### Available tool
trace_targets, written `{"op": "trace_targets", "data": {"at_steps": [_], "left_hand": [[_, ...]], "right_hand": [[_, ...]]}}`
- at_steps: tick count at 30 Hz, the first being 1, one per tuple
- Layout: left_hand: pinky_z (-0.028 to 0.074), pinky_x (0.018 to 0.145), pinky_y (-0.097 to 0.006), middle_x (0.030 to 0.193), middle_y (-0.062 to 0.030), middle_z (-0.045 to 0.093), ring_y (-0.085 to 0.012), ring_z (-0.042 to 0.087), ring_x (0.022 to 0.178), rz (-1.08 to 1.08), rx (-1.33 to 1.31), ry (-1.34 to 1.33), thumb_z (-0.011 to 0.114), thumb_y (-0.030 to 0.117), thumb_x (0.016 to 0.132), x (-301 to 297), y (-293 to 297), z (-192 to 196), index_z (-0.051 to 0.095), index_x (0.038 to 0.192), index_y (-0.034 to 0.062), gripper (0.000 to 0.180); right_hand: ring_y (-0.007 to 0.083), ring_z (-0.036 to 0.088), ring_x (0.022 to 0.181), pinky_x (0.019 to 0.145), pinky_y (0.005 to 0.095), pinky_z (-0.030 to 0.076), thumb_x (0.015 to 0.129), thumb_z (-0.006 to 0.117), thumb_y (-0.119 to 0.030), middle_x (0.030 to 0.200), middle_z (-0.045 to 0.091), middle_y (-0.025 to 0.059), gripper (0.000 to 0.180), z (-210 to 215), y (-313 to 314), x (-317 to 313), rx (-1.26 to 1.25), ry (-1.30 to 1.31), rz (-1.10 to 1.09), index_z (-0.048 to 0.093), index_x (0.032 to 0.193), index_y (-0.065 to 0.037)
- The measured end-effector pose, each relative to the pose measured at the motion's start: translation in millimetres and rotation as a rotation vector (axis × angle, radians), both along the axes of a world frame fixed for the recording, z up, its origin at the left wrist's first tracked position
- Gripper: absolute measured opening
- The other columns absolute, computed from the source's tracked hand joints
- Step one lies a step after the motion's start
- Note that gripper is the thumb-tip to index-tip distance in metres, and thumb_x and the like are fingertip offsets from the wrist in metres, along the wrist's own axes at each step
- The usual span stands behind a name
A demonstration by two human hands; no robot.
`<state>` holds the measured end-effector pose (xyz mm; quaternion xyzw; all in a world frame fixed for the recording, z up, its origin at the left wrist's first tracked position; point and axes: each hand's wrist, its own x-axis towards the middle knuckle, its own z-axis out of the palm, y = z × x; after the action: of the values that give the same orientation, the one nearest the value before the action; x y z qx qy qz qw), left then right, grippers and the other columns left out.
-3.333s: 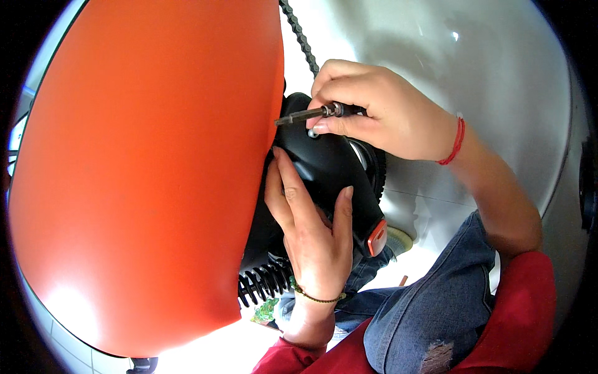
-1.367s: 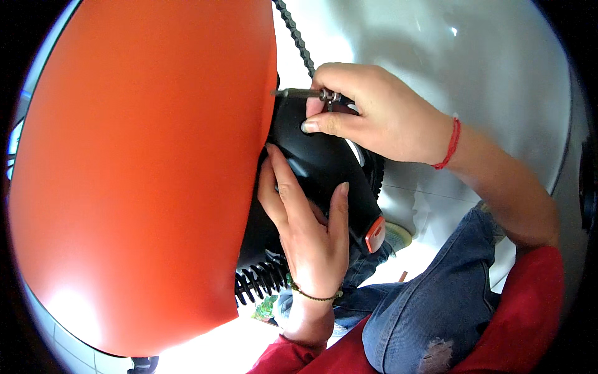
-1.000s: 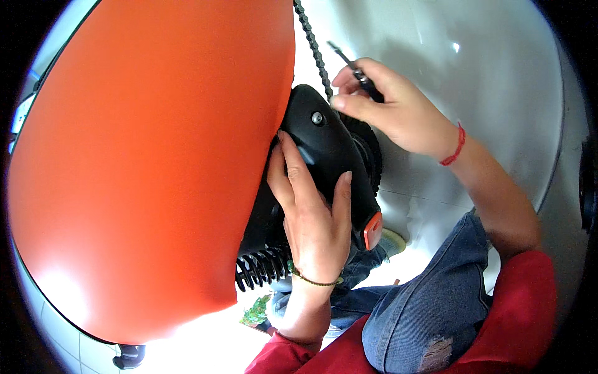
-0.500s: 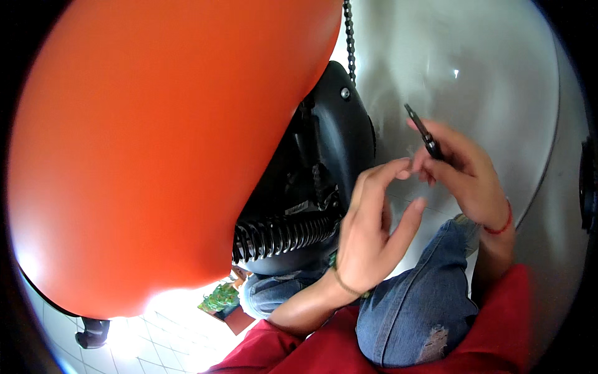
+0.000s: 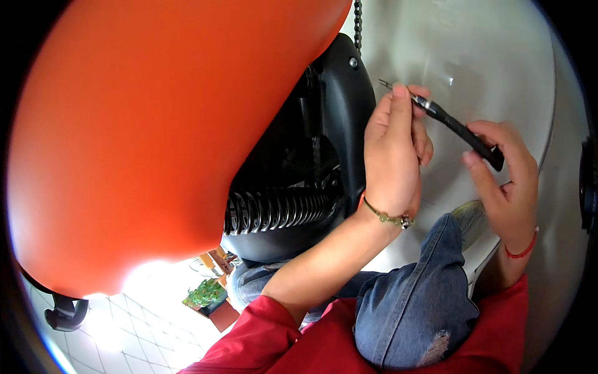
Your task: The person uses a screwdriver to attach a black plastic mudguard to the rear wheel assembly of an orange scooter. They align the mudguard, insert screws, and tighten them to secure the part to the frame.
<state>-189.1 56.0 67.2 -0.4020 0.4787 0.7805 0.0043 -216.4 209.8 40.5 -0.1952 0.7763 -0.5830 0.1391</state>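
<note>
A slim black screwdriver-like tool (image 5: pixel 458 128), with a silver collar and a thin metal tip, slants over the pale curved panel. My left hand (image 5: pixel 395 146) pinches it near the collar, its tip pointing to the upper left past my thumb. Around the rear of the handle, thumb and fingers of my right hand (image 5: pixel 507 181) lie on either side in a loose grip. Just left of my left hand is a black plastic cover (image 5: pixel 346 103) with a bolt (image 5: pixel 353 62). The tool tip is apart from that cover.
A big orange body panel (image 5: pixel 137 143) fills the left. Below the cover lies a black coil spring (image 5: pixel 277 210); a chain (image 5: pixel 357 28) hangs at the top. The pale glossy panel (image 5: pixel 492 56) spans the right. My denim-clad knee (image 5: pixel 405 299) is below my hands, a potted plant (image 5: pixel 205 293) at lower left.
My left hand has moved up and now pinches the tool near its collar. My right hand has shifted right and down to the handle's rear. The machine sits slightly higher in view.
</note>
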Motion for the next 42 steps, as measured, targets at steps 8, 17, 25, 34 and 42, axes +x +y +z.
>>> {"op": "trace_targets", "data": {"at_steps": [8,17,25,34,42], "left_hand": [[0.031,0.047,-0.022,0.096,-0.005,0.059,-0.0058,0.034,0.052,-0.01,0.065,0.133,0.043,0.025,0.101,-14,2,-2,0.054,0.106,0.0066,0.023],[0.03,0.043,-0.021,0.107,-0.01,0.059,-0.0041,0.034,0.047,0.049,0.077,0.147,0.041,0.026,0.102,-17,-6,-9,0.047,0.106,0.0066,0.021],[0.029,0.042,-0.021,0.109,-0.0101,0.057,-0.0043,0.034,0.046,0.077,0.06,0.132,0.04,0.026,0.102,-19,-5,-12,0.046,0.108,0.0069,0.021],[0.031,0.043,-0.021,0.109,-0.0083,0.058,-0.0042,0.036,0.047,0.095,0.069,0.126,0.042,0.028,0.101,-21,1,-13,0.047,0.117,0.0047,0.029],[0.031,0.043,-0.02,0.115,-0.0101,0.06,-0.0036,0.033,0.045,0.011,0.112,0.108,0.042,0.03,0.101,-23,4,-12,0.049,0.115,0.0041,0.031]], "right_hand": [[0.0107,0.053,0.07,0.062,0.0226,0.041,0.087,0.061,-0.003,0.085,0.061,0.007,0.018,-6,-14,-9,-0.133,-0.06,-0.159,0.063,0.104,0.002],[0.0179,0.058,0.075,0.067,0.0267,0.045,0.087,0.061,-0.004,0.089,0.063,0.0107,0.017,-13,-25,-17,-0.172,-0.047,-0.12,0.064,0.103,0.001],[0.0213,0.059,0.075,0.068,0.0279,0.046,0.087,0.061,-0.004,0.087,0.063,0.0118,0.017,-20,-27,-23,-0.181,-0.061,-0.107,0.063,0.102,0.001],[0.0162,0.059,0.068,0.061,0.0261,0.046,0.089,0.059,-0.006,0.084,0.064,0.0106,0.017,-25,-27,-30,-0.22,-0.078,-0.086,0.062,0.103,0.002],[0.0107,0.057,0.069,0.063,0.0244,0.047,0.091,0.057,-0.009,0.085,0.063,0.0096,0.018,-15,-28,-32,-0.258,-0.535,-0.087,0.063,0.106,-0.001]]}}
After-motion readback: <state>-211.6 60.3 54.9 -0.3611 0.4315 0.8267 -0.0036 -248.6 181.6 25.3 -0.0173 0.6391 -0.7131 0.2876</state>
